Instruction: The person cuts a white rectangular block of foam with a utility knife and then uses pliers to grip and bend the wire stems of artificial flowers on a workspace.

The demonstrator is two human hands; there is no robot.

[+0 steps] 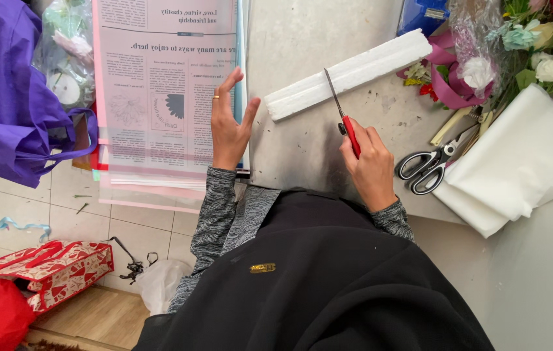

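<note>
My right hand (368, 162) grips a red-handled knife (343, 115) whose thin blade points away from me and lies across a long white foam block (349, 74) on the grey table (296, 143). My left hand (229, 121) is flat and open, fingers spread, resting on a stack of printed wrapping paper sheets (159, 84) just left of the foam block's near end. A ring is on one finger of that hand.
Black-handled scissors (431, 164) lie right of my right hand, beside folded white sheets (517, 162). Artificial flowers (523, 39) crowd the far right. A purple bag (10, 97) sits at left; a red patterned bag (42, 270) lies on the tiled floor.
</note>
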